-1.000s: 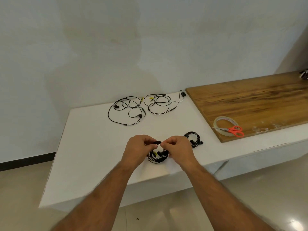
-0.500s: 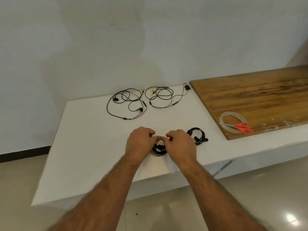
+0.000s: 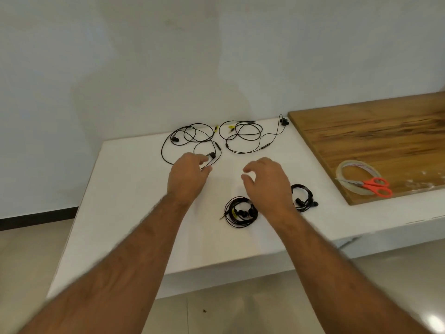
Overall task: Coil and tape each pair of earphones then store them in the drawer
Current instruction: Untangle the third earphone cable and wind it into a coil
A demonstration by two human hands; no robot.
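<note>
- Head view: white table [image 3: 134,213] w/ four black earphone sets on it.
- Left hand [image 3: 186,178] reaches fwd to the left loose earphones [image 3: 190,141] at the far side; fingertips at the near loop of that cable, by an earbud. Fingers loosely curled; can't tell if they actually pinch the cable – blurred.
- Right hand [image 3: 267,184] hovers above the table, fingers apart & slackly bent, holding nothing.
- Coiled earphones [image 3: 240,213] lie flat on the table btwn the two forearms, just near-side of the right hand; jack sticks out to the left, buds sit inside the coil.
- Second coiled set [image 3: 304,197] lies just right of the right wrist, partly hidden by it.
- Right loose earphones [image 3: 245,136] sprawl at the far side, beside the left loose set, not touching it as far as I can see; buds end up by the wooden board [image 3: 373,131].
- Board lies on the right part of the table; tape roll [image 3: 344,168] sits on its near edge w/ orange scissors [image 3: 375,186] laid across the roll.
- Drawer: not identifiable in view.
</note>
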